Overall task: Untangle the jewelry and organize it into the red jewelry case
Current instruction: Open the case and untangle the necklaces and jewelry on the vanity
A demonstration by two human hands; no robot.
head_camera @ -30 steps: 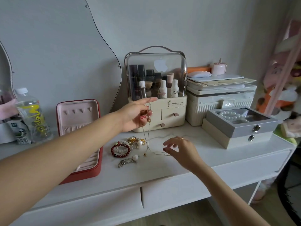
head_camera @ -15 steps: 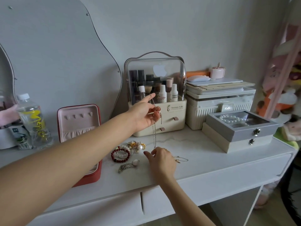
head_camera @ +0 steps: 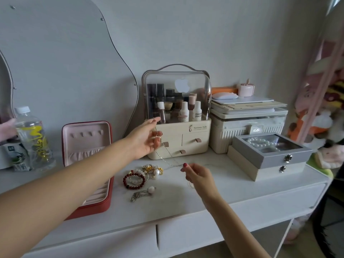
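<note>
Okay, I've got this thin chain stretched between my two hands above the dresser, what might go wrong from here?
1. The thin chain is drawn between the left hand and right hand; pulling harder may tighten a knot or snap it.
2. It hangs just above the jewelry pile, so a drooping loop could snag the red bead bracelet or gold pieces.
3. The red jewelry case sits across the pile, so carrying the chain over may drag things along.

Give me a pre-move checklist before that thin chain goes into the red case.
1. Thin chain held at both ends by left hand and right hand: ok.
2. Chain free of the jewelry pile: ok, it hangs apart.
3. Chain free of knots: cannot tell.
4. Red jewelry case open: ok.
5. Case slots empty: cannot tell, the left arm hides part.
</note>
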